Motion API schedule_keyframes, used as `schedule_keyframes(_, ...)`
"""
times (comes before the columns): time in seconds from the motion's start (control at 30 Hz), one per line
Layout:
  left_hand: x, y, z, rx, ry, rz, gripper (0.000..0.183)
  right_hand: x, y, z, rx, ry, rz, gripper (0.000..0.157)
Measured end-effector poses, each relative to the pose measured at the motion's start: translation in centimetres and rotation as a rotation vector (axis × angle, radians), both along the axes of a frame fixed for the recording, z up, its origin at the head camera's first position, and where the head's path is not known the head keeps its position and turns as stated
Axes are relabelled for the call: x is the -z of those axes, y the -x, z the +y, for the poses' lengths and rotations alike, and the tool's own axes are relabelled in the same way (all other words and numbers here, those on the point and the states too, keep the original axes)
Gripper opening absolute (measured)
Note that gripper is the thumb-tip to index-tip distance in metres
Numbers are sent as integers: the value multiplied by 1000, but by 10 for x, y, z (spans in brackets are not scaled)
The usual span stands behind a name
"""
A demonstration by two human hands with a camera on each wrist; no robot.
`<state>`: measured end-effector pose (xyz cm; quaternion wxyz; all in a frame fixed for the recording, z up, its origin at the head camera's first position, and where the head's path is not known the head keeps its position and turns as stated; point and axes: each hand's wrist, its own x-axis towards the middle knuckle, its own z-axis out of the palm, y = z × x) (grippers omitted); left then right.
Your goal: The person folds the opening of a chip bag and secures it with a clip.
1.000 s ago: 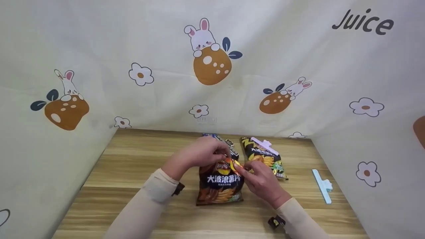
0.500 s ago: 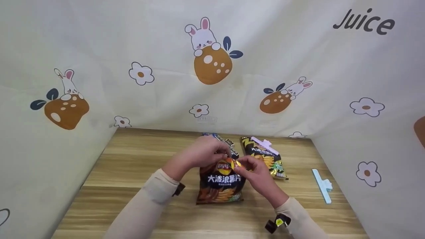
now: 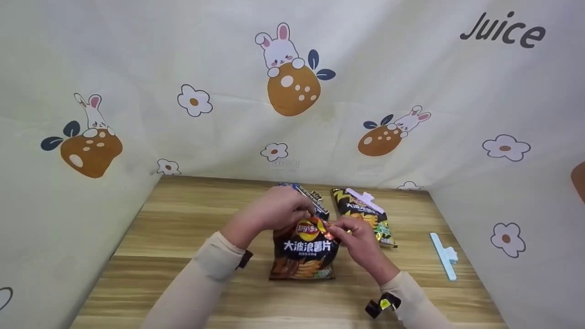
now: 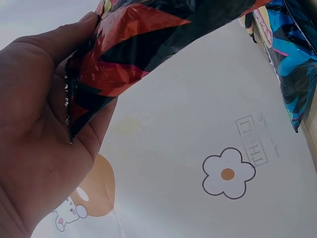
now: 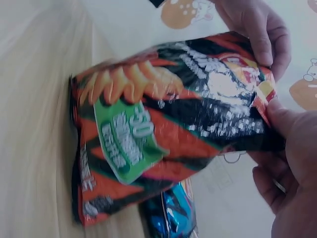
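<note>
A black and red bag of potato chips (image 3: 304, 258) stands upright on the table in the head view, its front facing me. At its top left my left hand (image 3: 283, 208) pinches the upper edge; the left wrist view shows a sealed corner of the bag (image 4: 133, 44) lying against the palm. My right hand (image 3: 363, 242) pinches the top right corner, where a shiny orange and yellow part is bent over. In the right wrist view the thumb of my right hand (image 5: 302, 153) presses on that top edge, with the left hand (image 5: 262, 34) at the other end.
Behind lies a black and yellow chip bag (image 3: 354, 210) with a pink bag clip (image 3: 364, 200) across it. A blue chip bag (image 5: 176, 210) is partly hidden behind the front one. A light blue bag clip (image 3: 443, 257) lies at the right.
My right hand has turned at the wrist and shifted its fingers on the bag's top right corner. My left hand keeps its place, and the bag has barely moved.
</note>
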<state>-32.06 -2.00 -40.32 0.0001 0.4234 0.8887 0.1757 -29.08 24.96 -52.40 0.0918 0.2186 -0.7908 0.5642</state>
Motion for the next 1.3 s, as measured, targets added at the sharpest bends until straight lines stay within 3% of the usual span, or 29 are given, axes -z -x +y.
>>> schedule_keyframes(0.27,-3,-1,3,-17,95,93,15,1,1,7,-53,-114,186,11)
schedule_keyframes(0.43,-3,-2,2,-15,95,127,15,-1,2,12,-51,-205,266,11)
schedule_keyframes(0.7,-5,-2,-1,14,61,152,16,-1,1,18,-72,-248,368,14)
schedule_keyframes(0.97,-8,-1,-5,29,32,99,17,2,0,20,-91,-211,319,19)
schedule_keyframes(1.3,-7,-2,-4,18,40,114,17,2,-2,21,-74,-170,184,19)
